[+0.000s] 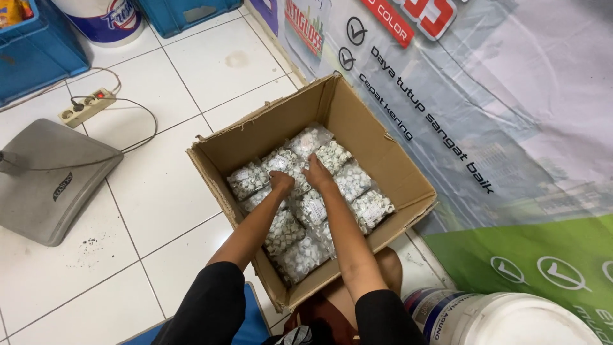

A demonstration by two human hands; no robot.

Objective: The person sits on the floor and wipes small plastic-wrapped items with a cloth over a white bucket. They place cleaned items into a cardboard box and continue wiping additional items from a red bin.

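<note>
A printed vinyl banner in white, grey and green (511, 160) hangs as the backdrop on the right, and the white glazed floor tiles (159, 191) spread out to the left. On those tiles stands the open brown corrugated cardboard box (408, 185), flaps up, filled across its floor with clear plastic bags of small white ring-shaped fittings (370, 207), packed side by side and layered. Both arms reach down into it: the left hand (281, 181) lies palm-down on a bag near the box's middle, fingers curled into the plastic, and the right hand (316, 172) presses on the neighbouring bag just beside it; whether either has truly closed a grip or merely rests there cannot be told. Each bag looks fairly light but lumpy, its hard little pieces shifting inside a thin, slick film that could tear or slide, so it is best taken by cupping the whole body or pinching the gathered top. A grey flat weighing scale (51, 182) sits to the left, a white paint bucket (511, 319) at lower right, and a white power strip (87, 107) lies beyond the scale.
</note>
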